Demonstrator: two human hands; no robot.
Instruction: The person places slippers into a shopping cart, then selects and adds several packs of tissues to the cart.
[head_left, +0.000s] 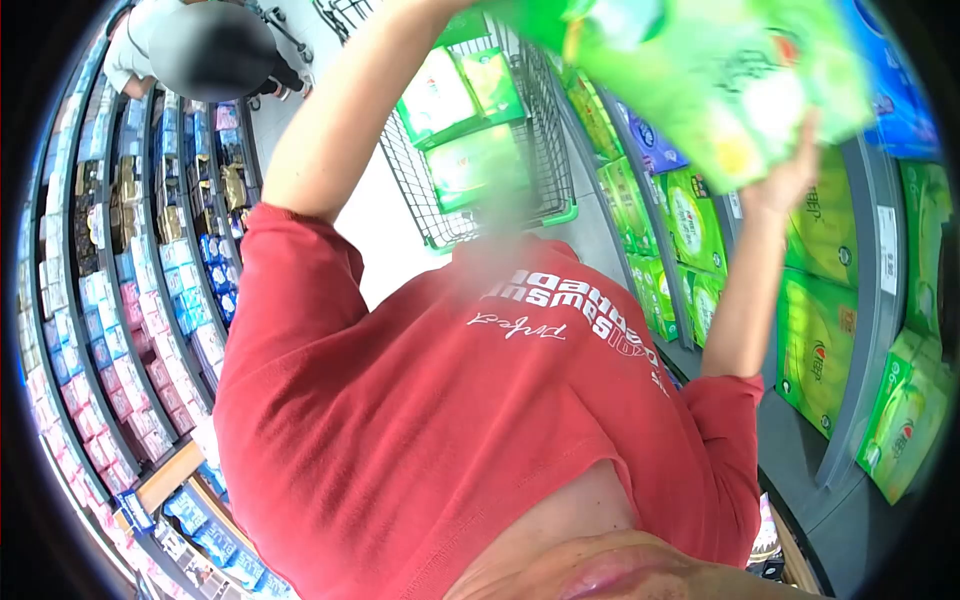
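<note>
I stand in a shop aisle with a pale floor (385,235) between 2 runs of shelving. The left shelves (120,300) carry small blue and pink boxes, and the right shelves (868,300) carry green boxes (815,340). A wire cart (545,150) ahead holds more green packs (470,165). Another person (135,50) stands far down the aisle. The big green pack (720,70) is raised high beside the right shelves. My right hand (795,170) grips its edge, thumb against it. My left arm (340,110) runs off the top, so those fingers I cannot tell.
</note>
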